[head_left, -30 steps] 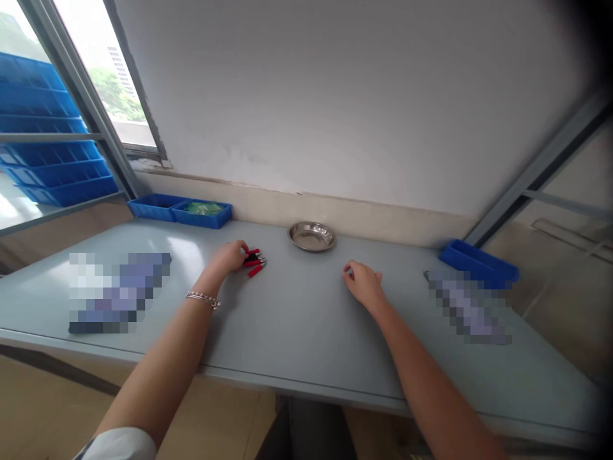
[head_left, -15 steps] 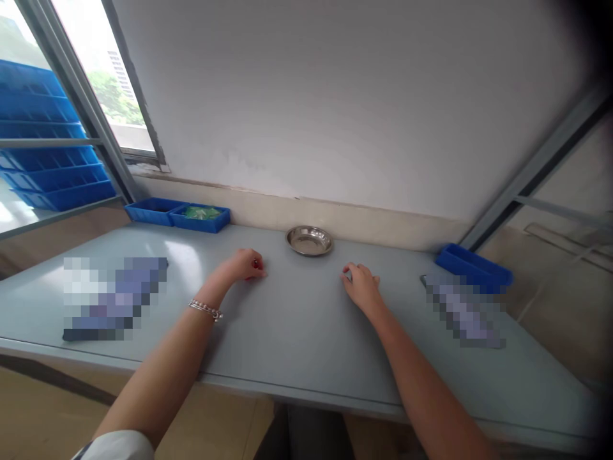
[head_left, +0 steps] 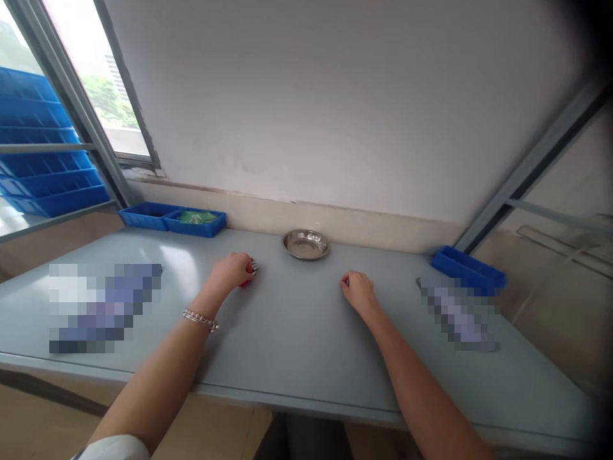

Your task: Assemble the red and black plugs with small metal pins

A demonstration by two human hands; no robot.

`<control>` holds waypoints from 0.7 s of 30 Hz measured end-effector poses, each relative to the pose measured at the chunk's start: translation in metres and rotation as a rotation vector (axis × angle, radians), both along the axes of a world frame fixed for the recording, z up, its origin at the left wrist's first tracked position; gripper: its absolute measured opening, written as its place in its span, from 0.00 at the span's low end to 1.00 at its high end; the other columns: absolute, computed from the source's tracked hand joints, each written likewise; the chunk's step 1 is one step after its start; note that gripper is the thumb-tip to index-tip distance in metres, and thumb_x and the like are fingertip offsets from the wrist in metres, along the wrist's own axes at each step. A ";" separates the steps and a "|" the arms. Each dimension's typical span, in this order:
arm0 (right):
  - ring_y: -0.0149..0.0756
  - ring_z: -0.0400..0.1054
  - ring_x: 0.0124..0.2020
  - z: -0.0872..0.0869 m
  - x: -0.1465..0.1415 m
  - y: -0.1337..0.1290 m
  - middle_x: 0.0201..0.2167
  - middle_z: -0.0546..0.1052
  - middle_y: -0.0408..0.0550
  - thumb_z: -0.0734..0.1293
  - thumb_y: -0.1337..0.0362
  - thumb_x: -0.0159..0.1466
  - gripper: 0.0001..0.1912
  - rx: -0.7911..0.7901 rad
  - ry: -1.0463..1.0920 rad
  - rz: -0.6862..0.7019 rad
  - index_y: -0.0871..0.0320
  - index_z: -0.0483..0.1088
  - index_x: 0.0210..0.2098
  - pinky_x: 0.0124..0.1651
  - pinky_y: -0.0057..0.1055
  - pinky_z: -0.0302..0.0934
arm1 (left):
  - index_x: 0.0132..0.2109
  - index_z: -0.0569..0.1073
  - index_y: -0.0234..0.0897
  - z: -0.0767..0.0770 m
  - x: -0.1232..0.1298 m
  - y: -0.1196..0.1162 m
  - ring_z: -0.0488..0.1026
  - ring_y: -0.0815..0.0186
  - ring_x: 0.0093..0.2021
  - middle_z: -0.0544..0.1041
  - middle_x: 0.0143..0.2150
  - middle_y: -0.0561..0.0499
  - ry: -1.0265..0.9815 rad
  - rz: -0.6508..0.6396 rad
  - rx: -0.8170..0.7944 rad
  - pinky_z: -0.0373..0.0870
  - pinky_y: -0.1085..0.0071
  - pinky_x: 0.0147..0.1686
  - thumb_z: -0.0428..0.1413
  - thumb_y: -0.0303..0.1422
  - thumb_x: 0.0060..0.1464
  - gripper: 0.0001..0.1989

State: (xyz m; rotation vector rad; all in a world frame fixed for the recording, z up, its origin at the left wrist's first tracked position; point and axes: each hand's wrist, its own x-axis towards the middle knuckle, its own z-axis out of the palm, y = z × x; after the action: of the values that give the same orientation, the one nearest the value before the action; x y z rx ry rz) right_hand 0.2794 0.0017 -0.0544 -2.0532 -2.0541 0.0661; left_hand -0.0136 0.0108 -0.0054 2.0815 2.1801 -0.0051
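Observation:
My left hand [head_left: 230,271] is closed around a small red object [head_left: 248,276] with silvery metal parts sticking out on its right side; most of it is hidden by the fingers. It is held over the grey table [head_left: 292,345], left of centre. On the right, my right hand [head_left: 359,291] has its thumb and fingers pinched together. Something small and dark may show at the fingertips, too small to name. Between and beyond the hands, near the wall, lies a shallow round metal dish [head_left: 305,246].
Two blue bins [head_left: 195,229] stand at the back left, one with green packets [head_left: 197,218] in it. Another blue bin [head_left: 467,271] sits at the back right. Pixelated flat items [head_left: 108,306] lie on both sides. Stacked blue trays [head_left: 43,166] stand on a rack at left.
My left hand has turned slightly, so more of the red object and its metal parts shows. The fingers of my right hand have drawn together. The view has shifted a little.

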 end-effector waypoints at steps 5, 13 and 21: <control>0.39 0.66 0.40 0.005 0.002 -0.001 0.35 0.74 0.53 0.56 0.70 0.58 0.11 -0.033 -0.043 -0.060 0.60 0.69 0.34 0.37 0.30 0.53 | 0.34 0.72 0.39 0.007 0.012 -0.009 0.70 0.59 0.33 0.72 0.36 0.44 0.060 0.002 -0.020 0.63 0.71 0.25 0.53 0.35 0.38 0.12; 0.41 0.67 0.39 0.010 0.001 -0.010 0.34 0.73 0.54 0.55 0.70 0.59 0.10 -0.107 -0.041 -0.091 0.60 0.66 0.37 0.37 0.32 0.53 | 0.32 0.72 0.36 0.008 0.017 -0.013 0.70 0.58 0.34 0.73 0.33 0.43 0.076 -0.023 -0.010 0.64 0.71 0.26 0.51 0.31 0.39 0.10; 0.34 0.64 0.29 0.019 -0.019 -0.022 0.27 0.71 0.47 0.55 0.53 0.60 0.15 0.189 0.330 0.179 0.59 0.63 0.30 0.32 0.28 0.53 | 0.36 0.72 0.35 0.003 0.051 -0.020 0.68 0.68 0.30 0.73 0.30 0.49 -0.259 -0.562 0.322 0.63 0.74 0.33 0.49 0.33 0.47 0.11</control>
State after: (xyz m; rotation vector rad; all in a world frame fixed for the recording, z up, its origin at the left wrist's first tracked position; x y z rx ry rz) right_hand 0.2602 -0.0201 -0.0351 -1.6219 -1.9483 0.2170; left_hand 0.0374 -0.0092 -0.0020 2.6213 1.4716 0.5581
